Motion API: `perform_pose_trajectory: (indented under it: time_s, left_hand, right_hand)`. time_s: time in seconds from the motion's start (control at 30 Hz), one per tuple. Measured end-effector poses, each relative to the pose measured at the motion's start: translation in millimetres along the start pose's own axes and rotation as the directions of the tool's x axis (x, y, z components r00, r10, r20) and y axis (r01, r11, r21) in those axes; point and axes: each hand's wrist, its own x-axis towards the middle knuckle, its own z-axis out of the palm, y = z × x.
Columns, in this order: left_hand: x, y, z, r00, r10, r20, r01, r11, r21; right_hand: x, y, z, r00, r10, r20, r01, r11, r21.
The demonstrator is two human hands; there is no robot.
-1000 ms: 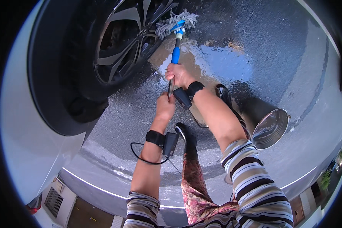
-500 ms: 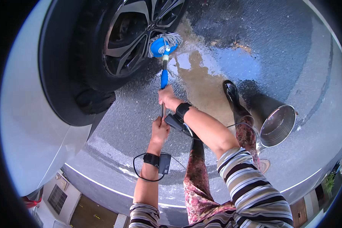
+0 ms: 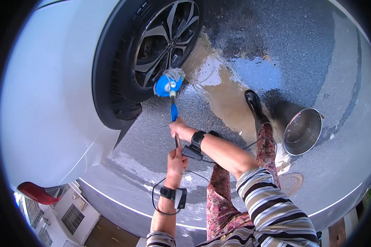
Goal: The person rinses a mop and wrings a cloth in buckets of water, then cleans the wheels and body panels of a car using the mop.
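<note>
Both my hands grip the pole of a mop (image 3: 169, 85) with a blue round head and grey strands. My right hand (image 3: 177, 126) is closed round the pole just below its blue sleeve. Lower down, nearer my body, my left hand (image 3: 177, 161) is wrapped round the same pole. The mop's head is at the lower edge of a car wheel (image 3: 169, 45) with a dark and silver rim; its strands appear to touch the wheel. Black straps with small boxes and cables are on both my wrists.
A white car body (image 3: 66, 99) fills the left side, with a red tail light (image 3: 38, 192). A metal bucket (image 3: 303, 131) stands to my right, beside my black boot (image 3: 253, 103). Puddle water (image 3: 255, 74) lies on the wet asphalt. A round cover (image 3: 291, 184) is set in the ground.
The mop head has shifted down the wheel and slightly left, toward me. More of the wheel and car now shows as the view has moved. Both hands keep their hold.
</note>
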Motion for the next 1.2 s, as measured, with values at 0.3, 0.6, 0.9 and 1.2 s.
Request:
perform_pose_trajectory:
  time_s: [0.3, 0.6, 0.9, 1.2]
  left_hand:
    - [-141, 4, 11, 0.998, 0.017, -0.052, -0.021, 0.996, -0.084]
    - [-234, 27, 41, 0.994, 0.112, 0.004, -0.111, 0.991, -0.071]
    - [-204, 72, 103, 0.972, 0.202, 0.117, -0.2, 0.979, -0.031]
    - [-105, 121, 170, 0.961, 0.232, 0.151, -0.232, 0.973, -0.013]
  right_hand:
    - [-138, 7, 31, 0.996, -0.034, 0.083, 0.048, 0.983, -0.179]
    - [-242, -20, 44, 0.978, -0.126, 0.165, 0.166, 0.953, -0.254]
    - [-244, -108, 8, 0.964, -0.248, 0.098, 0.261, 0.953, -0.152]
    - [-178, -209, -41, 0.923, -0.383, -0.043, 0.372, 0.914, -0.161]
